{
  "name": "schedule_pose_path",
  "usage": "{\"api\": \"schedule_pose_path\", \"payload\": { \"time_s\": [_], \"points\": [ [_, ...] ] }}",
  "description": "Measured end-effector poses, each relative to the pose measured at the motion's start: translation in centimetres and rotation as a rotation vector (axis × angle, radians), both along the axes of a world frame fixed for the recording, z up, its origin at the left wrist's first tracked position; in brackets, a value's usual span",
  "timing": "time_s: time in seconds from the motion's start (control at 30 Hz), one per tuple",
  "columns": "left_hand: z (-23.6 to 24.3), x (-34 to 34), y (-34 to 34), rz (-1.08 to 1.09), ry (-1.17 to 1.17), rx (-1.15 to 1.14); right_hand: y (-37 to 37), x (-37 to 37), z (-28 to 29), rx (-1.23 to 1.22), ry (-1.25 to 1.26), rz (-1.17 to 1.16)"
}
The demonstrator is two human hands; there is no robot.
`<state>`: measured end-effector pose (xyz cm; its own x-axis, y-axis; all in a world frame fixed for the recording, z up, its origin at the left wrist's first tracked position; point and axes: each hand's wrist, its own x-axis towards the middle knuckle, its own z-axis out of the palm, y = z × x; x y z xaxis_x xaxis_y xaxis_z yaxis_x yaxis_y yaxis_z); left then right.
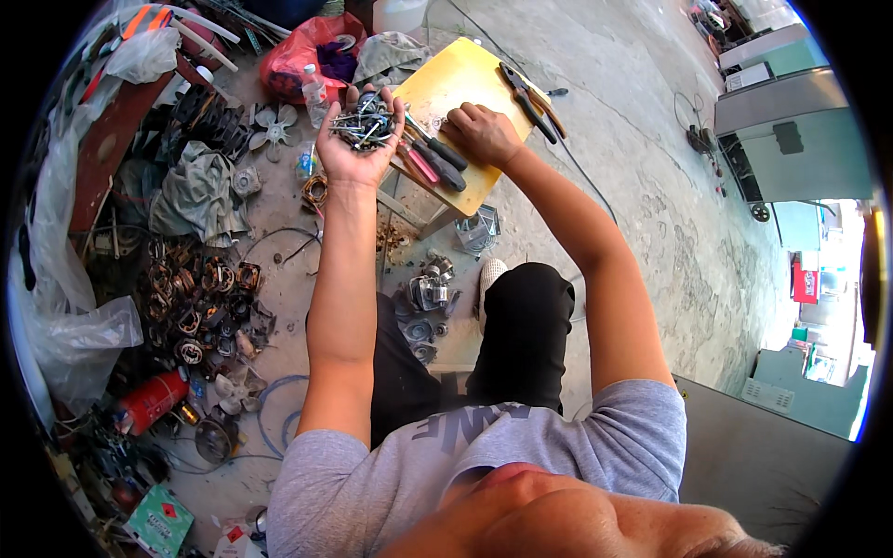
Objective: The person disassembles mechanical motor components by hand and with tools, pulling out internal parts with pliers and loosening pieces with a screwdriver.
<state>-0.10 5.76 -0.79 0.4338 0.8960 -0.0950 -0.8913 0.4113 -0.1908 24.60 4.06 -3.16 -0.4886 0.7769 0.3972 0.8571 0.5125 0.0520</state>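
Note:
My left hand (353,167) is palm up with its fingers curled round a heap of loose metal screws (365,126), just off the left edge of a yellow-topped stool (454,79). On that stool top rests my right hand (488,133), its fingers bent down and drawn together. Whatever is under its fingertips is hidden; a few tiny bits lie beside them. Between the hands lie screwdrivers, one with a black handle (446,153) and one with a pink handle (424,165). Dark-handled pliers (528,102) lie beyond my right hand, at the stool's right edge.
Stripped motor parts (200,298) are heaped on the floor at left, near a red cylinder (153,400). Metal housings (430,290) lie between the stool and my feet. A red bag (302,56) and a clear bottle (314,93) stand behind my left hand. Appliance cabinets (791,139) stand far right.

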Motion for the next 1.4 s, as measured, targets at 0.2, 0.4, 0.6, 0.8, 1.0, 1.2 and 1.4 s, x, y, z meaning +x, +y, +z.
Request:
{"api": "schedule_pose_path", "payload": {
  "time_s": [0.2,0.4,0.6,0.8,1.0,1.2,1.4],
  "points": [
    [0.1,-0.6,-0.1,0.005,-0.033,0.025,1.0,0.8,-1.7,-0.059,0.144,-0.081],
    [0.2,-1.3,-0.1,0.012,-0.033,0.039,2.5,0.9,-2.0,-0.306,0.937,-0.377],
    [1.3,-1.1,-0.1,0.043,0.027,-0.074,3.9,5.3,-2.6,-1.069,2.641,0.118],
    [0.9,-1.1,0.2,0.054,0.051,-0.05,3.2,5.1,-2.2,-1.127,2.988,0.395],
    [0.6,-1.8,0.8,-0.002,0.034,-0.028,2.7,6.0,-1.3,-1.057,2.99,0.349],
    [-0.5,-6.3,1.0,-0.083,-0.07,0.061,-0.9,14.2,1.2,-0.799,2.893,0.275],
    [-3.1,-11.7,2.7,0.006,0.115,0.002,-15.5,22.1,8.1,-0.561,3.036,0.388]
  ]
}}
